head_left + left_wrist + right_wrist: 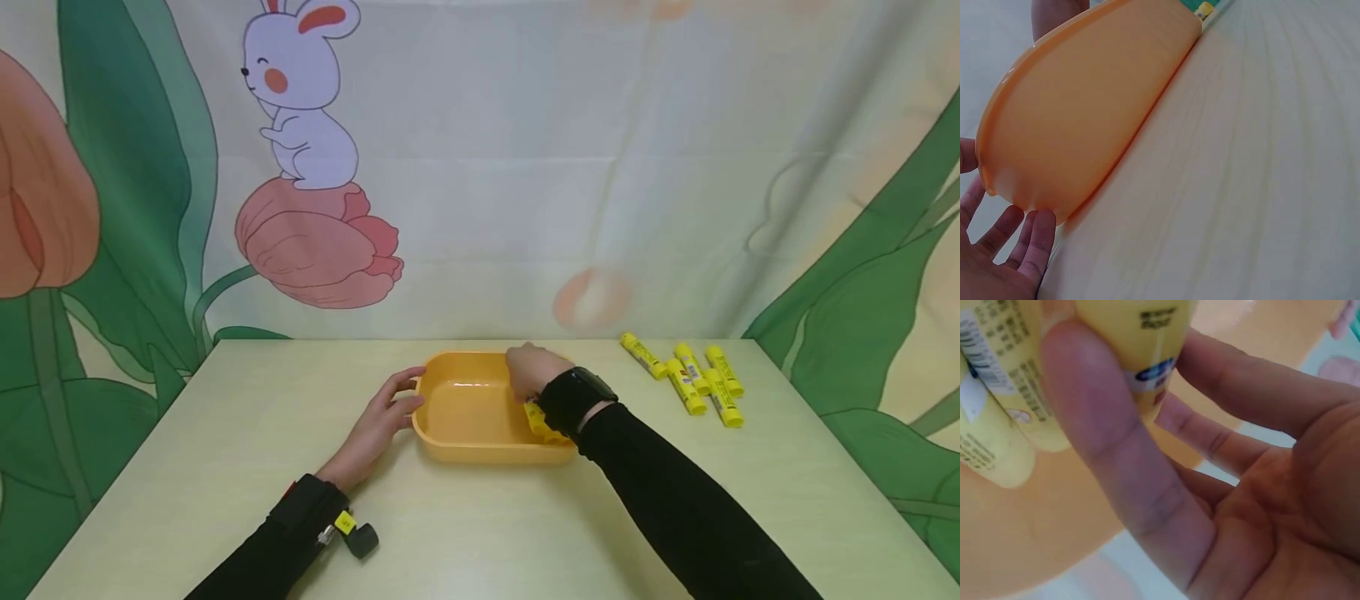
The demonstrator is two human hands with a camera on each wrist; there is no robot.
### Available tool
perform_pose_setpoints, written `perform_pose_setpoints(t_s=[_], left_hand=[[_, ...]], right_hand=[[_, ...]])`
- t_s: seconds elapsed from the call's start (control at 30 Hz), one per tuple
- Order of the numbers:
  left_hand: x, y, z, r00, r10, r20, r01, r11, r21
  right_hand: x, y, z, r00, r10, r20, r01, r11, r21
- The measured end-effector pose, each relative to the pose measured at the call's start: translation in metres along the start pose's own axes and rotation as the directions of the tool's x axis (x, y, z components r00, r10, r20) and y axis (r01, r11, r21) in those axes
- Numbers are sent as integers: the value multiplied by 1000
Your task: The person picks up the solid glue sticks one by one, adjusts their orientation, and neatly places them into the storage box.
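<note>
A yellow-orange plastic tray [468, 417] sits on the table. At its left end my left hand [378, 425] touches the outer wall, the fingertips [1040, 228] resting against it with the fingers nearly straight. My right hand [531, 368] reaches into the tray's right part. In the right wrist view it pinches a yellow glue stick [1141, 337] between thumb and finger. Other yellow glue sticks [997, 437] lie side by side in the tray beside the held one. The right forearm partly hides them in the head view [536, 421].
Several more yellow glue sticks [686, 387] lie loosely grouped on the table [465, 533], right of the tray. A printed cloth [480, 167] with a rabbit and flowers hangs behind the table's back edge.
</note>
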State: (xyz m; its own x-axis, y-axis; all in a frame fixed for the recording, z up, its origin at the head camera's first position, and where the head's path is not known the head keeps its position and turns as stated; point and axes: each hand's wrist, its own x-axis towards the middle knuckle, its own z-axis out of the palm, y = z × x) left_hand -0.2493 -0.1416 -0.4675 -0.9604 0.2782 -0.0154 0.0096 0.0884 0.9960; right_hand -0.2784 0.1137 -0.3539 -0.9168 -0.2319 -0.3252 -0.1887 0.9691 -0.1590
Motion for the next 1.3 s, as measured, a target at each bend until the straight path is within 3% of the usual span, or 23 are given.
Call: perform_pose_setpoints(t_s=[0.37,0.67,1.3], left_hand=[[1,0,-1,1000,3,11,-3,1000,-8],[-1,-1,0,1000,-4,6,4,1000,3],[0,0,-1,1000,11,6,-11,1000,11]], right_hand=[[-4,-2,8,999,4,-38,-4,1000,-1],[-8,2,16,986,-131,-104,126,991,-54],[-5,-2,15,994,-94,-50,90,993,-71]])
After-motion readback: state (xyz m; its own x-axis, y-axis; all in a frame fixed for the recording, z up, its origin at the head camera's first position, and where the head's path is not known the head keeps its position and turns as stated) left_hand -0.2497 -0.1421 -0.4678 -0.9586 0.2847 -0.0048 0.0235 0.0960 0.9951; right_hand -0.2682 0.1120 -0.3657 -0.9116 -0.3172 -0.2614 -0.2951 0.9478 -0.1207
